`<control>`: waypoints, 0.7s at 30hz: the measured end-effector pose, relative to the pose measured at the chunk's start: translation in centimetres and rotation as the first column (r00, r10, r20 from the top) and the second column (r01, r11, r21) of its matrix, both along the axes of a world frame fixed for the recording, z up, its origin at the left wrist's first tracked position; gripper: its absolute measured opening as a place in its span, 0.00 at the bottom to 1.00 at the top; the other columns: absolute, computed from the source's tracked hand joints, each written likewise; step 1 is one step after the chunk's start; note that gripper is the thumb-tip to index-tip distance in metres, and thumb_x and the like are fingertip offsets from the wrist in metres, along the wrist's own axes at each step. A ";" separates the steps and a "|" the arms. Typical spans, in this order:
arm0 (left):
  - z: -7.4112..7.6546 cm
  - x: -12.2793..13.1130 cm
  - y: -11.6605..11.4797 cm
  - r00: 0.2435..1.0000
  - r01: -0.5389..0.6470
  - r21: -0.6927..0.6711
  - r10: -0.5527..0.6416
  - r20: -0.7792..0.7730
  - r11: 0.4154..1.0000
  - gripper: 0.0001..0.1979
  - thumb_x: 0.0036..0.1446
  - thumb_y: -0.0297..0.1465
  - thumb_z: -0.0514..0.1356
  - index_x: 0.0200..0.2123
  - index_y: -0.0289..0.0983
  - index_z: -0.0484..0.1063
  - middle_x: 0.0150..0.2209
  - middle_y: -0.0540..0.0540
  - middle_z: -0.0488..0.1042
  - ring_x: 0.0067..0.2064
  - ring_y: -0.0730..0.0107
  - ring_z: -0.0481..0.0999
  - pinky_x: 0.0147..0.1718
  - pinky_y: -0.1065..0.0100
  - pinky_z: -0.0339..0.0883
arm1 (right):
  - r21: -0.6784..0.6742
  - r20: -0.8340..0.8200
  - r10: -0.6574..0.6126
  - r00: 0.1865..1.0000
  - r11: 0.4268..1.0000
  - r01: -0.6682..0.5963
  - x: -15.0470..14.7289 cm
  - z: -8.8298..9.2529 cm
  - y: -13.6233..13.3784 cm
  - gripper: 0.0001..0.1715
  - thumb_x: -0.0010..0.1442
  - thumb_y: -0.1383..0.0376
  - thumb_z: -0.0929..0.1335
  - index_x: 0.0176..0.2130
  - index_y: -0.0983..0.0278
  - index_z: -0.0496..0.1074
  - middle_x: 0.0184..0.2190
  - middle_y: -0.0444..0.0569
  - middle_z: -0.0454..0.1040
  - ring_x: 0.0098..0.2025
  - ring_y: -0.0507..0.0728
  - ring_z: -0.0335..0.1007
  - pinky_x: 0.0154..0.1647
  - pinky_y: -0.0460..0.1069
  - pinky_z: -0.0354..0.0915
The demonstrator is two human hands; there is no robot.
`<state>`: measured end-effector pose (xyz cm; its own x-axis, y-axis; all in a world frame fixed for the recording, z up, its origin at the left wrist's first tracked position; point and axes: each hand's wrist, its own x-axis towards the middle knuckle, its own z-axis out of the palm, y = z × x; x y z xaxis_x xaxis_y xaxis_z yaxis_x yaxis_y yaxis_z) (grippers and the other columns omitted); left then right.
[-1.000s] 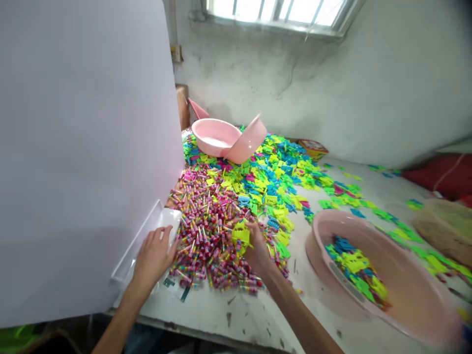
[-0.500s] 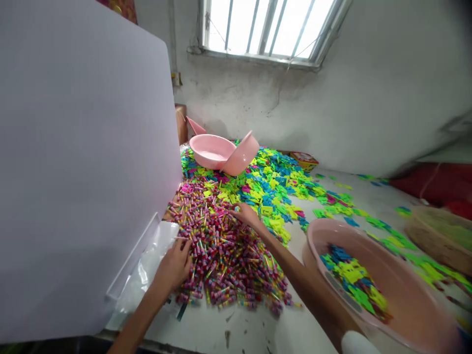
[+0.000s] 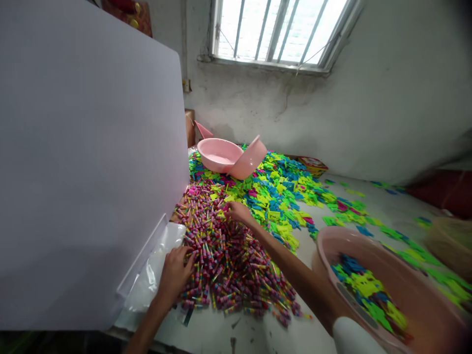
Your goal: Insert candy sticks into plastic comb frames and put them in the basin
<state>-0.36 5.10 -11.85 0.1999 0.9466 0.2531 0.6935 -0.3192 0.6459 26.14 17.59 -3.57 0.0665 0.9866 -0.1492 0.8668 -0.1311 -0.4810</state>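
A heap of small striped pink, yellow and blue tubes [image 3: 228, 265] covers the near left of the white table [image 3: 368, 196]. My left hand [image 3: 173, 275] lies flat and open at the heap's near-left edge, fingers touching the tubes, over a clear plastic bag [image 3: 155, 275]. My right hand [image 3: 239, 212] is stretched out to the heap's far edge, where the tubes meet a spread of green, yellow and blue flat plastic pieces [image 3: 280, 191]. Its fingertips are buried among the pieces, so its grip is hidden.
A big white board [image 3: 84, 172] stands along the left. A pink basin [image 3: 324, 236] with coloured pieces sits at the near right, close to my right forearm. Two more pink basins [image 3: 217, 155] lie at the back, one tipped. A brown sack [image 3: 450, 241] is at the far right.
My right hand, which held a yellow piece near the heap's middle, has reached forward to the far edge without it. My left hand has slid right onto the tubes.
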 end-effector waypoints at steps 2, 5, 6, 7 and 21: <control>0.7 -0.2 0.2 0.997 -0.007 -0.031 0.009 0.077 1.000 0.15 0.63 0.41 0.53 0.40 0.38 0.74 0.39 0.42 0.78 0.42 0.59 0.77 0.43 0.60 0.70 | 0.084 -0.141 0.003 0.990 0.996 0.009 0.0 0.7 -0.8 0.15 0.63 0.57 0.69 0.42 0.66 0.73 0.41 0.49 0.75 0.41 0.57 0.72 0.44 0.54 0.69; 2.6 0.1 0.2 0.961 0.043 -0.133 -0.005 0.278 0.990 0.16 0.62 0.45 0.56 0.39 0.38 0.74 0.34 0.47 0.78 0.33 0.68 0.77 0.33 0.70 0.70 | 0.210 -0.384 0.028 0.923 0.976 0.058 -0.5 1.7 -2.9 0.18 0.62 0.52 0.67 0.36 0.65 0.73 0.35 0.48 0.76 0.37 0.56 0.72 0.39 0.50 0.67; 3.4 0.3 0.2 0.918 0.059 -0.179 0.017 0.396 0.982 0.17 0.60 0.46 0.57 0.38 0.38 0.74 0.31 0.49 0.76 0.29 0.70 0.75 0.30 0.72 0.68 | 0.236 -0.459 0.032 0.888 0.968 0.087 -0.8 2.0 -3.8 0.20 0.61 0.50 0.65 0.36 0.64 0.72 0.34 0.49 0.76 0.36 0.57 0.72 0.37 0.49 0.66; 4.3 0.6 0.1 0.851 0.074 -0.222 0.055 0.522 0.972 0.17 0.59 0.46 0.59 0.37 0.37 0.73 0.27 0.51 0.74 0.27 0.72 0.72 0.27 0.73 0.66 | 0.250 -0.527 0.032 0.849 0.961 0.119 -1.1 2.2 -4.9 0.22 0.61 0.47 0.64 0.36 0.64 0.72 0.33 0.49 0.76 0.35 0.57 0.72 0.35 0.48 0.66; 11.1 4.3 -2.5 0.601 0.323 -0.189 -0.047 0.798 0.927 0.14 0.58 0.38 0.63 0.44 0.38 0.68 0.38 0.47 0.74 0.39 0.68 0.75 0.39 0.70 0.69 | -0.243 -0.948 -0.299 0.109 0.901 0.360 -5.9 4.0 -16.7 0.40 0.36 0.64 0.81 0.49 0.56 0.72 0.43 0.45 0.79 0.42 0.59 0.78 0.38 0.48 0.73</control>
<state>3.91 2.58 -0.77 0.2412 0.9624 0.1251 -0.1588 -0.0880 0.9834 20.19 0.86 0.47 0.2245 0.9156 -0.3335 -0.3984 -0.2260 -0.8889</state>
